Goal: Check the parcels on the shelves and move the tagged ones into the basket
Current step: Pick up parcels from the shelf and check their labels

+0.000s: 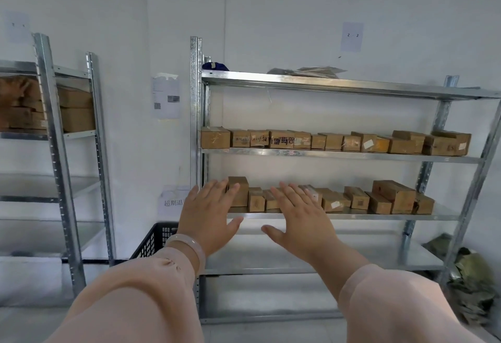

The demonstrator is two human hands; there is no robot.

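A metal shelf rack (339,154) stands ahead of me with two rows of brown cardboard parcels. The upper row (336,142) runs the full shelf width; some boxes there carry white labels. The lower row (360,201) sits on the shelf below. My left hand (208,215) and my right hand (301,215) are both raised, palms away, fingers spread, in front of the left end of the lower row. Neither hand holds anything. A black slatted basket (154,242) stands on the floor at the rack's left, partly hidden by my left arm.
A second metal rack (62,153) with stacked boxes stands at the left. Paper notices (166,97) hang on the white wall. Flat packets (309,71) lie on the top shelf. Dark green bags (471,283) sit on the floor at the right.
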